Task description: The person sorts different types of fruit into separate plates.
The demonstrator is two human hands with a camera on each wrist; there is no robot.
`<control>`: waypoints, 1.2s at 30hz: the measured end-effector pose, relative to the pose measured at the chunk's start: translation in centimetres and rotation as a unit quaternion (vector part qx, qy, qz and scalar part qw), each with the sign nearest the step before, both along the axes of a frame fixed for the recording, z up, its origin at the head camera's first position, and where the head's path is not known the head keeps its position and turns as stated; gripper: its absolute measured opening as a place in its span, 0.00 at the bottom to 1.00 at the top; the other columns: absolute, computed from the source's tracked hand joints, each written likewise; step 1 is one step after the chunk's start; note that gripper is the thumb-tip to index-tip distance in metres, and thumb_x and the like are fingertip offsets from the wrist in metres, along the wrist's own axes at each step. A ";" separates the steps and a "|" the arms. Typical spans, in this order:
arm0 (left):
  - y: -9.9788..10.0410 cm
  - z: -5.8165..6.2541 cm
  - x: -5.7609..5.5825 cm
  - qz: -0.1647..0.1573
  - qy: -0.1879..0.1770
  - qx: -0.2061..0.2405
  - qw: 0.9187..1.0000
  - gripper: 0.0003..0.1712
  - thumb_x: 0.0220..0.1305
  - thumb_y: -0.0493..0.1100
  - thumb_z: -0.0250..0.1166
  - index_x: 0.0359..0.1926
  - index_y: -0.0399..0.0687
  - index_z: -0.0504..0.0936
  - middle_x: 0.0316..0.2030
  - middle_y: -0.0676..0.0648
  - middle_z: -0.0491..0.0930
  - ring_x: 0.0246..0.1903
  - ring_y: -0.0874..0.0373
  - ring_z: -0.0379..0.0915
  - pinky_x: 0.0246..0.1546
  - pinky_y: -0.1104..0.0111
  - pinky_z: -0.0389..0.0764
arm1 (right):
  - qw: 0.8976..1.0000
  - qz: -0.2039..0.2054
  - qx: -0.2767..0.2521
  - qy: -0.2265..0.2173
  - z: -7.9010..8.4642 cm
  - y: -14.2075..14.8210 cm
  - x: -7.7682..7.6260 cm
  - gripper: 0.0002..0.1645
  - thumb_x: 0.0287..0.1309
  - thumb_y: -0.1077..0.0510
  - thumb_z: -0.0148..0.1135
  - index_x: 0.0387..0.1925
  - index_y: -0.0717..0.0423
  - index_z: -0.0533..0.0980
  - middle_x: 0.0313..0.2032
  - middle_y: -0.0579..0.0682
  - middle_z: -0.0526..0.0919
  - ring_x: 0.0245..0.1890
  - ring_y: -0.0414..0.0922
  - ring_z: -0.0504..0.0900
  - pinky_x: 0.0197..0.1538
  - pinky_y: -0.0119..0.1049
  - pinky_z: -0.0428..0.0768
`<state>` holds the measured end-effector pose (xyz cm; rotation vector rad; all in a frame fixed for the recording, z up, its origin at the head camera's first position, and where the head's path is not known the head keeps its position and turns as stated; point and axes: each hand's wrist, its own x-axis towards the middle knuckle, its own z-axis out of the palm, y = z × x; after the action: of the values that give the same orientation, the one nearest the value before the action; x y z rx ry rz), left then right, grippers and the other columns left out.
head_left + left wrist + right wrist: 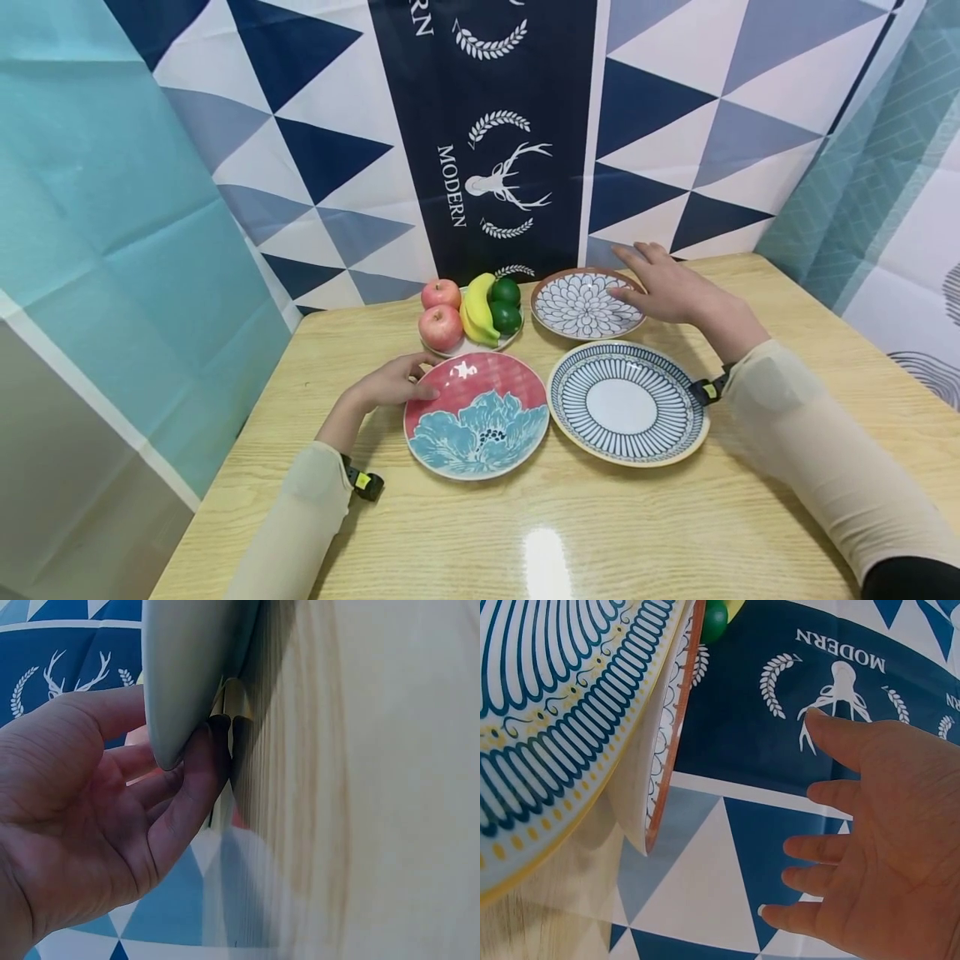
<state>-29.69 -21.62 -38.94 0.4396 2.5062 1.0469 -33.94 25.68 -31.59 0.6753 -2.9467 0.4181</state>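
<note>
My left hand (395,381) grips the left rim of a red plate (461,387) painted with a blue flower, thumb over the edge and fingers beneath. In the left wrist view the fingers (199,772) curl under the plate's pale side (184,675), close to the wood. My right hand (667,283) hovers over the right edge of a brown-rimmed plate (570,304) with a petal pattern. Its fingers (817,847) are spread and hold nothing in the right wrist view. In front of that plate lies a larger blue-and-white striped plate (621,407), its right edge near my right wrist.
Behind the red plate, a small plate (480,346) carries apples (441,327), a yellow banana (477,308) and green round fruits (506,317). The wooden table (420,533) meets a patterned cloth (495,100) at the back and a teal curtain (135,250) on the left.
</note>
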 end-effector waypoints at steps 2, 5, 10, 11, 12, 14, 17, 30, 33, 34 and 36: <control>0.0 -0.1 0.0 0.002 -0.001 -0.002 1.000 0.31 0.69 0.45 0.71 0.70 0.49 0.75 0.52 0.45 0.81 0.51 0.48 0.75 0.51 0.60 0.80 | 1.000 0.000 0.001 -0.002 -0.1 0.0 0.0 0.50 0.78 0.37 0.54 0.84 0.59 0.47 0.79 0.77 0.45 0.78 0.75 0.44 0.73 0.74 0.54; 0.1 -0.1 0.0 0.008 -0.001 -0.009 1.000 0.31 0.69 0.43 0.71 0.70 0.50 0.75 0.51 0.45 0.81 0.50 0.49 0.75 0.49 0.60 0.80 | 1.000 -0.002 0.003 -0.005 -0.2 -0.1 0.0 0.50 0.78 0.37 0.54 0.84 0.58 0.47 0.79 0.77 0.44 0.78 0.75 0.44 0.73 0.74 0.54; 0.3 0.2 0.1 0.012 -0.001 -0.015 1.000 0.30 0.69 0.41 0.71 0.70 0.49 0.75 0.50 0.44 0.81 0.49 0.48 0.76 0.48 0.60 0.81 | 1.000 -0.005 0.008 -0.011 -0.2 -0.3 0.0 0.50 0.78 0.37 0.54 0.84 0.59 0.47 0.79 0.77 0.43 0.79 0.75 0.43 0.73 0.75 0.53; 0.4 0.2 0.1 0.013 -0.001 -0.016 1.000 0.30 0.69 0.41 0.71 0.70 0.49 0.75 0.50 0.44 0.81 0.49 0.48 0.76 0.48 0.60 0.82 | 1.000 -0.006 0.008 -0.012 -0.3 -0.3 0.0 0.50 0.78 0.37 0.54 0.84 0.58 0.47 0.79 0.76 0.43 0.79 0.75 0.43 0.73 0.75 0.53; 0.4 0.2 0.1 0.013 -0.002 -0.016 1.000 0.30 0.69 0.41 0.71 0.70 0.49 0.75 0.50 0.44 0.81 0.49 0.48 0.76 0.48 0.60 0.82 | 1.000 -0.006 0.010 -0.012 -0.3 -0.3 0.0 0.50 0.78 0.37 0.54 0.84 0.58 0.47 0.79 0.76 0.43 0.79 0.75 0.43 0.73 0.75 0.53; 0.4 0.2 0.0 0.016 -0.003 -0.019 1.000 0.30 0.69 0.41 0.72 0.70 0.50 0.76 0.50 0.45 0.81 0.49 0.48 0.76 0.49 0.60 0.82 | 1.000 -0.006 0.012 -0.012 -0.4 -0.3 0.0 0.51 0.78 0.37 0.55 0.84 0.58 0.47 0.79 0.76 0.43 0.78 0.75 0.43 0.73 0.75 0.53; 0.4 0.3 0.1 0.018 -0.004 -0.021 1.000 0.31 0.69 0.41 0.72 0.71 0.51 0.76 0.51 0.45 0.81 0.50 0.48 0.76 0.50 0.59 0.82 | 1.000 -0.005 0.013 -0.011 -0.4 -0.4 0.0 0.51 0.78 0.37 0.55 0.84 0.58 0.46 0.79 0.77 0.44 0.78 0.76 0.45 0.73 0.74 0.53; 0.5 0.2 0.2 0.024 -0.008 -0.021 0.999 0.31 0.68 0.41 0.72 0.71 0.52 0.76 0.51 0.45 0.81 0.50 0.48 0.76 0.49 0.60 0.82 | 1.000 -0.005 0.003 -0.005 -0.2 -1.4 0.4 0.50 0.77 0.36 0.55 0.84 0.57 0.50 0.80 0.73 0.46 0.78 0.74 0.48 0.73 0.74 0.54; 0.5 0.2 0.2 0.024 -0.005 -0.025 0.999 0.32 0.68 0.42 0.72 0.71 0.51 0.76 0.51 0.44 0.80 0.50 0.47 0.75 0.49 0.60 0.82 | 1.000 -0.004 0.006 0.007 -0.1 -1.9 0.5 0.49 0.77 0.37 0.56 0.84 0.57 0.51 0.80 0.73 0.47 0.78 0.73 0.50 0.73 0.73 0.55; 0.5 0.3 0.3 0.024 -0.004 -0.026 0.999 0.32 0.68 0.42 0.72 0.71 0.51 0.76 0.51 0.44 0.80 0.50 0.47 0.75 0.48 0.61 0.82 | 1.000 -0.003 0.008 0.011 -0.1 -2.1 0.5 0.48 0.77 0.38 0.56 0.83 0.58 0.52 0.80 0.72 0.48 0.78 0.73 0.51 0.73 0.73 0.56; 0.5 0.4 0.3 0.025 -0.003 -0.028 0.999 0.32 0.68 0.42 0.72 0.71 0.51 0.76 0.51 0.45 0.80 0.51 0.47 0.75 0.48 0.61 0.82 | 1.000 -0.001 0.012 0.018 -0.1 -2.5 0.5 0.48 0.77 0.38 0.57 0.83 0.58 0.52 0.80 0.72 0.49 0.78 0.72 0.53 0.73 0.72 0.57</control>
<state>-29.35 -21.08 -38.52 0.3588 2.5469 0.9926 -33.47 23.19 -31.68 0.6765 -2.9221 0.3669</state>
